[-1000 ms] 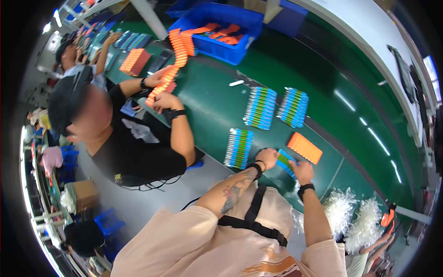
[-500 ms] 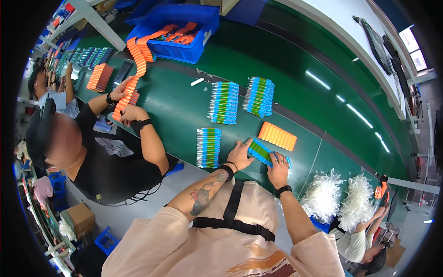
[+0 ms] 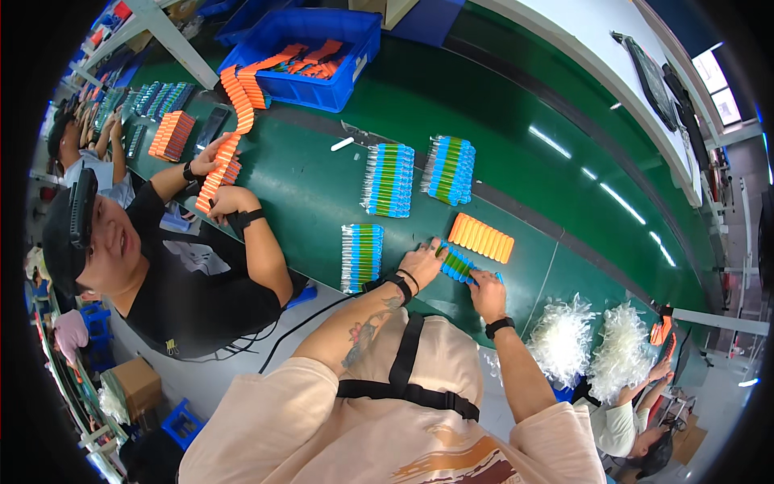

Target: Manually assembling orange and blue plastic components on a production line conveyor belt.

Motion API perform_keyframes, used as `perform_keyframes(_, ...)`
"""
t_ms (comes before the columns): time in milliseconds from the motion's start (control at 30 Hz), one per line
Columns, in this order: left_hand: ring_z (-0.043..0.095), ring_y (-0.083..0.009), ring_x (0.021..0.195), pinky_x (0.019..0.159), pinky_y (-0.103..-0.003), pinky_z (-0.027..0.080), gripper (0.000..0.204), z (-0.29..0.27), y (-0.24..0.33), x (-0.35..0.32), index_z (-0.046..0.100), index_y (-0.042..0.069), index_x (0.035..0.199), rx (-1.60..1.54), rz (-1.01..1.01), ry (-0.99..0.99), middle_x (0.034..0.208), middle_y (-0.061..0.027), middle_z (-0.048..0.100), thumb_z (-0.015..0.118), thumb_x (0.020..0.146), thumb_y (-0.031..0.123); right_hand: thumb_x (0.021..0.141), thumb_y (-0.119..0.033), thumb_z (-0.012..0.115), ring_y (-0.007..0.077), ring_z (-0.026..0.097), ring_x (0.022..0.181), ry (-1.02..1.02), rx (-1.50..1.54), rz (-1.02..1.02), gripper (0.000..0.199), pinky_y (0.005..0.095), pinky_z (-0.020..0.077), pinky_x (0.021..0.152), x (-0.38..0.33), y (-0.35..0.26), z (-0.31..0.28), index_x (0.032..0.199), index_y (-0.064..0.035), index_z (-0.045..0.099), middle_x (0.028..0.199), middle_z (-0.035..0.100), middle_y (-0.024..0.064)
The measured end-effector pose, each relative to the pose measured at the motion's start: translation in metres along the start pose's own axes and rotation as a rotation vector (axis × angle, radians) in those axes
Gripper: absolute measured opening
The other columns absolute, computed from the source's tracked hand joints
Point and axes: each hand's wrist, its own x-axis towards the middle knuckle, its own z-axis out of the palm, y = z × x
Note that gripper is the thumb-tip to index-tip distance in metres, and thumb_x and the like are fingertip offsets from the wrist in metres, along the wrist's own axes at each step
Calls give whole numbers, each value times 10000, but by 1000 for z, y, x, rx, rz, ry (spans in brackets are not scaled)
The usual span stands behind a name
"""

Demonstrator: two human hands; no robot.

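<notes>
A short row of slim blue-and-green cylinders lies slantwise on the green table in front of me. My left hand grips its left end, fingers bent over the pieces. At the opposite end my right hand pinches the row between thumb and fingers, which partly hide it. Just beyond sits a block of orange cylinders, touched by neither hand. To the left of my left hand stands a bundle of blue-and-green pieces with clear ends. Two similar bundles, one left and one right, lie farther back.
At my left a co-worker handles a long orange strip hanging from a blue bin. Two heaps of clear plastic strips lie at right, near another person. A small white stick rests behind the bundles.
My left fingers have moved further over the row's left end. My right fingers have drawn from on top of the row to its right end. The co-worker's head has turned.
</notes>
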Motion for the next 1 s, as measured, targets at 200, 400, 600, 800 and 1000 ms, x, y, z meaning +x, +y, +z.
perform_keyframes(200,674,-274,907,706,-381,582,466,19,-11,11,575,32,1222,278,223,117,1237,-161,566,651,784,171,795,-92,684,325,659,880,-47,76,89,210,404,521,789,4,-7,-7,1001,-54,706,990,700,133)
perform_keyframes(400,701,-263,827,658,-372,569,359,18,-15,14,607,44,1183,272,331,114,1210,-184,601,534,859,181,805,-130,687,325,660,855,9,56,95,191,415,520,765,-1,-9,-5,982,-65,711,946,702,132)
perform_keyframes(600,705,-272,798,629,-387,566,338,38,-9,10,649,12,1122,446,348,201,1019,-206,663,560,824,144,803,-122,689,320,662,845,-33,45,144,178,420,513,749,-4,-14,-6,970,-64,711,921,705,131)
perform_keyframes(800,682,-367,792,468,-445,534,271,30,28,16,727,16,979,533,351,-289,1098,-263,661,550,858,182,776,-64,671,310,668,834,12,15,94,185,413,525,756,-13,-11,0,957,-56,707,935,709,138)
perform_keyframes(1000,647,-360,872,534,-506,508,238,34,37,-4,747,79,939,600,241,-203,1004,-220,677,554,868,200,779,-51,643,307,673,846,-48,-57,-5,175,416,534,777,-14,-13,-6,942,-52,706,924,712,136)
